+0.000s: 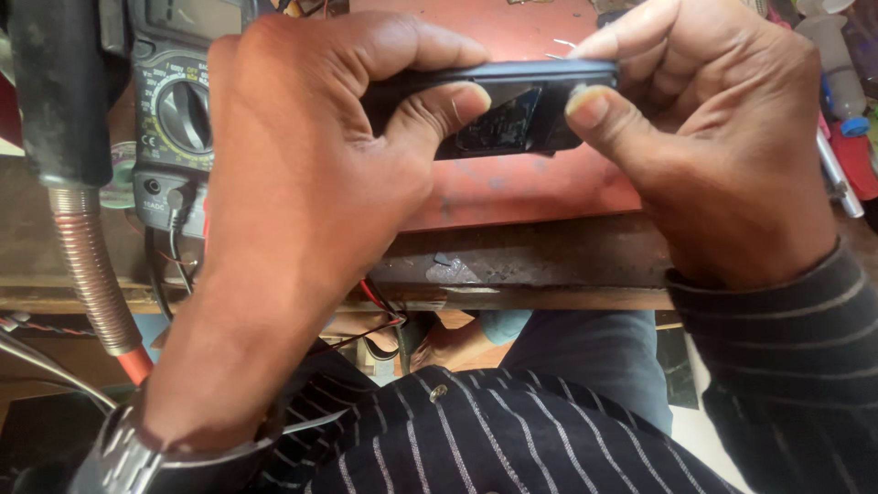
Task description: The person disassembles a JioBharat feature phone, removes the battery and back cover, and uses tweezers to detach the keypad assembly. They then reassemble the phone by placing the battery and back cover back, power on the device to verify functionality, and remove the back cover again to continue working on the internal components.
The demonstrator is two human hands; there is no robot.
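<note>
Your left hand (302, 183) and right hand (722, 137) pinch the phone (512, 114) edge-on; squeeze harder and its glass may crack.

Slim dark phone (512, 114), held level and edge-on, glossy face showing, above the red mat (521, 187), clear of it.
</note>
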